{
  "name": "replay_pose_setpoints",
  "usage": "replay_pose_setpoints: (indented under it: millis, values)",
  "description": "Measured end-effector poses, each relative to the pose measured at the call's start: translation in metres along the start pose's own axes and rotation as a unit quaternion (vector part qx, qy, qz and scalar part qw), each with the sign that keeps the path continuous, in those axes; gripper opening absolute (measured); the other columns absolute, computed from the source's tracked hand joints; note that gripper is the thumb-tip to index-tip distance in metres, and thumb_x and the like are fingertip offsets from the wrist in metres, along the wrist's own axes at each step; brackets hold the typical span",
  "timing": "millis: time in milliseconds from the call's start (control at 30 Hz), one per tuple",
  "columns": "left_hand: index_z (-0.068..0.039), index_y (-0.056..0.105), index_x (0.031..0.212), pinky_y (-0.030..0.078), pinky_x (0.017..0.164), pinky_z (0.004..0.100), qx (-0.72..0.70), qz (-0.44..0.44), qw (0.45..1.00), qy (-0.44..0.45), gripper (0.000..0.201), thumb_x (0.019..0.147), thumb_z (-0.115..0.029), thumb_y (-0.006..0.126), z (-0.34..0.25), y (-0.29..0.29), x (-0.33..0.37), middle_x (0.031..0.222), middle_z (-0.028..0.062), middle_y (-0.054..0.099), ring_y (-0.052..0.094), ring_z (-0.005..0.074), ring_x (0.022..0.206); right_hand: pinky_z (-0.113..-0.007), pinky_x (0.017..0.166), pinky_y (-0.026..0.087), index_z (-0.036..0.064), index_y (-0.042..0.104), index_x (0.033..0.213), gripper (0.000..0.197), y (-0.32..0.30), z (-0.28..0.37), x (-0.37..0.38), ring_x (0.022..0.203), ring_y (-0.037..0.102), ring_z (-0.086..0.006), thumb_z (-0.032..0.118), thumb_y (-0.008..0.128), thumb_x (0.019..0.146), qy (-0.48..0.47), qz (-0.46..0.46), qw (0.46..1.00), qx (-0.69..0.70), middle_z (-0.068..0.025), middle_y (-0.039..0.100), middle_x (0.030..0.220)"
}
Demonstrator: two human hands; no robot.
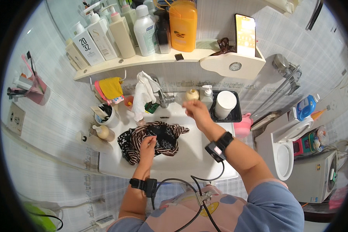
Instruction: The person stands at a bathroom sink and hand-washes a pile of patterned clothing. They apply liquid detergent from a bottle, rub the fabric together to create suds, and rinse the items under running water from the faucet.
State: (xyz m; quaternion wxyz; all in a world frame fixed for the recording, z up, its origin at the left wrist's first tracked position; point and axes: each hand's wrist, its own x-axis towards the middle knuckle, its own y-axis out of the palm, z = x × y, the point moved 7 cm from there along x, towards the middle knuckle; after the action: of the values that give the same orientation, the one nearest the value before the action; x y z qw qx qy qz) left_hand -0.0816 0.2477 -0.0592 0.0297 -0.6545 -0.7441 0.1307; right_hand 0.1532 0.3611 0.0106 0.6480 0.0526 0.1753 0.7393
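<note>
The left hand (147, 146) presses down on a striped black-and-tan garment (158, 137) bunched in the white sink (189, 154), fingers curled into the cloth and gripping a fold of it. The right hand (195, 110) is raised over the back of the basin, just in front of a small yellowish bottle (192, 94); it is blurred, so I cannot tell whether its fingers are closed on anything. Both wrists wear black bands with cables running back toward the person's chest.

The garment fills the left half of the sink, below the chrome tap (164, 99). A white cloth (143, 94) hangs over the tap. Beside the yellowish bottle stands a white pump dispenser (207, 94), and next to it a white cup (225, 103) sits upturned on a black tray (236, 114). On the sink's left rim there is a cup of brushes (104, 115). A shelf (143, 61) above carries a row of bottles, among them a large orange bottle (183, 25), and a phone (245, 34) propped upright. A white toilet (288, 149) stands well off to the right.
</note>
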Motion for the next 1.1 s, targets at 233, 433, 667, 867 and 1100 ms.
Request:
replay_pose_setpoints:
  millis: [233,433,667,867,1100]
  values:
    - [0.001,0.057,0.109,0.043,0.087,0.0336,0.115,-0.02,0.987,-0.108,0.034,0.082,-0.018,0.064,0.156,-0.042,0.027,0.112,0.0135,0.059,0.056,0.0239,0.103,-0.024,0.067,0.047,0.0012,0.059,0.089,0.008,-0.074,-0.106,-0.088,0.073,0.056,-0.0106,0.005,0.052,0.089,-0.001,0.091,0.959,-0.27,-0.0041,0.06,0.08]
    - [-0.01,0.031,0.137,0.044,0.094,0.0412,0.463,-0.049,0.882,-0.074,0.068,0.08,-0.018,0.067,0.155,-0.043,0.048,0.137,0.0175,0.034,0.036,0.0348,0.123,-0.022,0.066,0.047,-0.0015,0.06,0.091,0.014,-0.119,-0.129,-0.146,0.069,0.055,-0.0087,0.012,0.056,0.089,0.081,0.003,0.948,-0.308,-0.0033,0.06,0.075]
    - [-0.015,0.019,0.142,0.043,0.092,0.0419,0.369,0.006,0.91,-0.189,0.087,0.073,-0.014,0.071,0.145,0.007,0.061,0.135,0.0256,0.036,0.047,0.0395,0.114,-0.023,0.064,0.047,-0.0008,0.06,0.09,0.016,-0.129,-0.133,-0.168,0.067,0.057,-0.0089,0.015,0.059,0.088,0.096,-0.027,0.94,-0.328,-0.0036,0.061,0.075]
    - [-0.002,0.057,0.102,0.047,0.073,0.0359,0.451,0.245,0.839,-0.18,0.043,0.072,-0.029,0.07,0.169,0.055,0.047,0.094,0.0143,0.062,0.06,0.0266,0.085,-0.023,0.061,0.047,-0.0005,0.06,0.091,0.017,-0.109,-0.13,-0.155,0.065,0.057,-0.0107,0.016,0.059,0.088,0.074,-0.004,0.941,-0.33,-0.0057,0.062,0.074]
    - [0.0,0.057,0.062,0.044,0.058,0.0402,0.331,0.383,0.859,-0.076,0.05,0.079,-0.047,0.062,0.141,0.083,0.015,0.056,0.0137,0.053,0.058,0.0276,0.06,-0.024,0.059,0.045,-0.0002,0.06,0.092,0.015,-0.101,-0.133,-0.145,0.063,0.055,-0.0113,0.014,0.058,0.088,0.03,0.016,0.946,-0.321,-0.0064,0.061,0.072]
